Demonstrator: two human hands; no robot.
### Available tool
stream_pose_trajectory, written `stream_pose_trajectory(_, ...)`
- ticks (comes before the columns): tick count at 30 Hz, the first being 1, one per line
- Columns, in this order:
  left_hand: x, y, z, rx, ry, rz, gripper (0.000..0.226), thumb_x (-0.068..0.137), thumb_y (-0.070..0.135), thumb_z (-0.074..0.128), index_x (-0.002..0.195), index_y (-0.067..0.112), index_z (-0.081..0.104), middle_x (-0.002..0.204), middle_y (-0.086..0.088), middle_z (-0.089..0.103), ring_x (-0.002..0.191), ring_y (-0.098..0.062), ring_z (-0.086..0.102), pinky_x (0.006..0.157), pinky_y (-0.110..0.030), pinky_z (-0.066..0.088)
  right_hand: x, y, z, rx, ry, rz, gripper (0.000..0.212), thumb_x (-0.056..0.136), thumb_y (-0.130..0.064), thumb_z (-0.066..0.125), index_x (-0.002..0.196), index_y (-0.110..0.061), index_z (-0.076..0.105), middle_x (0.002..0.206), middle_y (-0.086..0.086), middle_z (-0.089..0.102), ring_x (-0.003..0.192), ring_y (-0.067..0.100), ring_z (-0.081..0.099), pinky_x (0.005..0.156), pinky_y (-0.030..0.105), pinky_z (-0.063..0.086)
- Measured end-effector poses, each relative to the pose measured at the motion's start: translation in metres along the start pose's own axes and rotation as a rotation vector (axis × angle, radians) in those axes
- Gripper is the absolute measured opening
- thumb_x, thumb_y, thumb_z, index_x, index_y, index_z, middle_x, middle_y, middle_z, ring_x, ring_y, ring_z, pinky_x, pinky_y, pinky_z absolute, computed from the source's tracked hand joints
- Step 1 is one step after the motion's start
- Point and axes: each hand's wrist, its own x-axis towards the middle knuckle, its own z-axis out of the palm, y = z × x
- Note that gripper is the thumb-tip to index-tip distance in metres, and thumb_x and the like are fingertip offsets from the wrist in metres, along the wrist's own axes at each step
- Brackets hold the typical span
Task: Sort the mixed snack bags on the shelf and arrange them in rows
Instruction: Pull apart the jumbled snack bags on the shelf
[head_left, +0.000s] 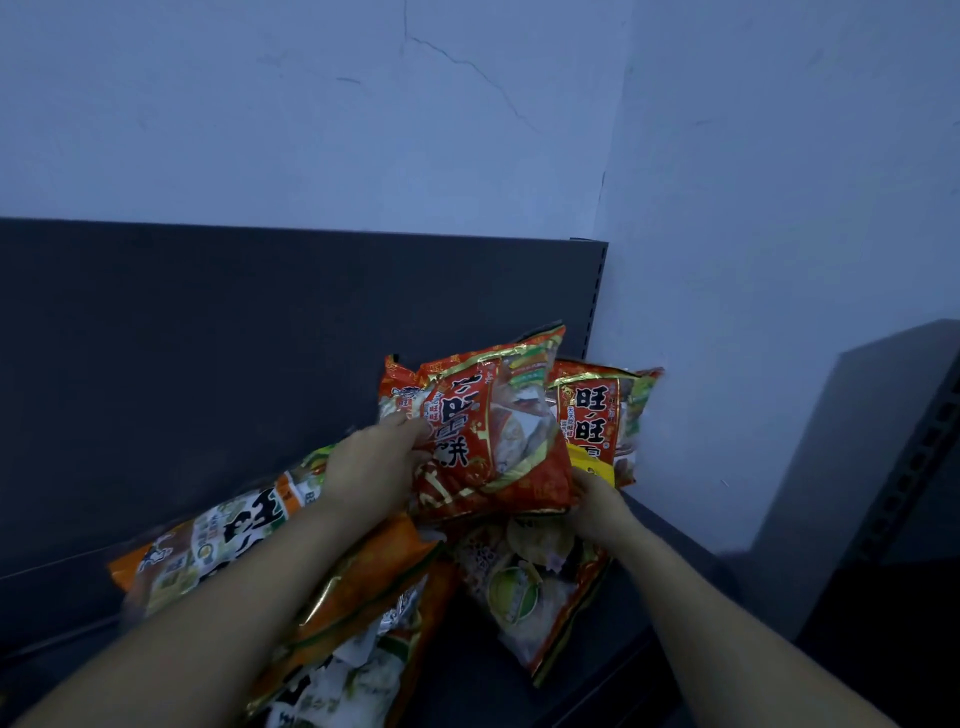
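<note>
Your left hand (376, 465) pinches the red bag's (498, 436) left edge and your right hand (597, 501) grips its lower corner. It is held tilted above the shelf (457, 670), over orange bags (208, 545).

Red bag (498, 441): gold trim, black characters. Left of it, orange bag (208, 551): white panel. Behind it, back panel (208, 338): dark grey.

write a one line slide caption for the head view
Left hand and right hand hold a red snack bag over orange bags at the shelf corner, another red bag standing behind.
</note>
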Motion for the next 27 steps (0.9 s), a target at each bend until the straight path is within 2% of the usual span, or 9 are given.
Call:
stream_pose_trajectory(3,-0.001,-0.009,-0.002,-0.073,-0.025,-0.019,0.023,0.092,0.030,0.058,0.076,0.029,0.042,0.086,0.008,0.047,0.085,-0.019,0.055,0.062,-0.031,0.041,0.003,-0.003,0.006,-0.279,0.082,-0.039,0.064,0.082,-0.022,0.068,0.141,-0.032,0.044,0.131,-0.002,0.051,0.123,0.028,0.049,0.096,0.049,0.046)
stream_pose_trajectory(5,-0.003,-0.016,-0.004,-0.054,-0.063,-0.015,0.025,0.090,0.028,0.061,0.075,0.027,0.041,0.086,0.008,0.047,0.082,-0.017,0.052,0.061,-0.031,0.041,0.003,-0.004,0.008,-0.284,0.216,-0.007,0.055,0.086,-0.012,0.055,0.136,-0.036,0.052,0.127,0.002,0.060,0.112,0.030,0.058,0.087,0.046,0.053)
stream_pose_trajectory(9,-0.009,-0.030,-0.007,0.025,-0.129,-0.001,0.017,0.090,0.023,0.061,0.080,0.020,0.047,0.091,0.008,0.048,0.082,-0.015,0.050,0.058,-0.030,0.037,0.000,-0.012,-0.003,0.018,0.561,0.136,0.030,0.099,-0.018,0.042,0.117,-0.024,0.066,0.100,0.012,0.067,0.085,0.033,0.061,0.067,0.035,0.050)
stream_pose_trajectory(15,-0.004,-0.029,-0.012,0.013,-0.212,-0.014,0.027,0.084,0.026,0.068,0.071,0.023,0.044,0.088,0.007,0.049,0.081,-0.013,0.051,0.061,-0.031,0.042,-0.006,-0.036,-0.044,0.464,0.963,0.234,0.033,0.103,-0.028,0.041,0.107,-0.005,0.064,0.105,0.024,0.065,0.096,0.042,0.058,0.069,0.036,0.034)
stream_pose_trajectory(18,0.001,-0.019,-0.022,-0.033,-0.297,-0.053,0.011,0.077,0.020,0.063,0.076,0.026,0.053,0.090,0.010,0.049,0.087,-0.013,0.053,0.074,-0.035,0.048,-0.008,-0.056,-0.054,0.554,1.066,0.089,0.034,0.102,-0.030,0.043,0.108,-0.005,0.065,0.102,0.023,0.066,0.094,0.041,0.060,0.071,0.040,0.041)
stream_pose_trajectory(21,0.008,-0.003,-0.025,-0.165,-0.251,-0.121,0.010,0.082,0.026,0.057,0.092,0.026,0.059,0.099,0.008,0.057,0.090,-0.013,0.055,0.088,-0.041,0.048,-0.016,-0.077,-0.061,0.563,1.080,-0.108,0.028,0.101,-0.026,0.046,0.102,-0.006,0.066,0.092,0.017,0.067,0.087,0.035,0.060,0.069,0.037,0.040)
stream_pose_trajectory(23,0.015,0.007,-0.024,-0.342,-0.158,-0.165,0.024,0.089,0.035,0.059,0.110,0.023,0.056,0.104,0.004,0.059,0.090,-0.013,0.057,0.083,-0.039,0.051,-0.023,-0.088,-0.061,0.503,1.060,-0.278,0.024,0.099,-0.019,0.047,0.104,-0.011,0.068,0.088,0.005,0.066,0.084,0.026,0.060,0.067,0.031,0.040)
stream_pose_trajectory(25,0.021,0.018,-0.025,-0.572,-0.143,-0.184,0.057,0.089,0.044,0.062,0.136,0.020,0.040,0.115,0.002,0.055,0.100,-0.015,0.057,0.086,-0.037,0.051,-0.028,-0.096,-0.058,0.339,1.035,-0.492,0.028,0.093,-0.010,0.047,0.107,-0.014,0.071,0.094,-0.002,0.069,0.087,0.015,0.059,0.072,0.024,0.041)
stream_pose_trajectory(27,0.026,0.029,-0.029,-0.987,-0.197,-0.233,0.076,0.086,0.045,0.066,0.147,0.025,0.026,0.123,-0.001,0.053,0.109,-0.020,0.059,0.092,-0.041,0.051,-0.027,-0.101,-0.052,0.127,0.988,-0.718,0.030,0.089,-0.004,0.048,0.105,-0.013,0.073,0.098,0.000,0.072,0.090,0.014,0.061,0.078,0.021,0.043)
